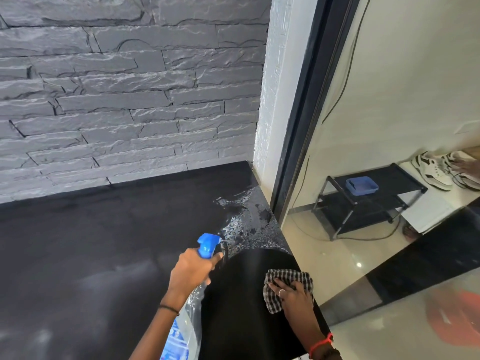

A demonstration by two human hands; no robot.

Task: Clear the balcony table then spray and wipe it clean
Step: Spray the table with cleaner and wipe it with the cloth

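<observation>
The black balcony table [109,250] fills the lower left, its top dusty grey on the left and darker near me. My left hand [191,271] grips a clear spray bottle [187,323] by its blue trigger head [207,245], nozzle aimed toward the far right corner. A wet patch of droplets [246,227] glistens on that corner. My right hand [293,294] presses flat on a black-and-white checked cloth [288,281] lying at the table's right edge.
A grey stone wall [117,100] backs the table. A white pillar [275,100] and a dark door frame [306,113] stand at the right. Beyond the glass are a black rack [374,206] with a blue tray [361,185], sneakers [433,172] and cables.
</observation>
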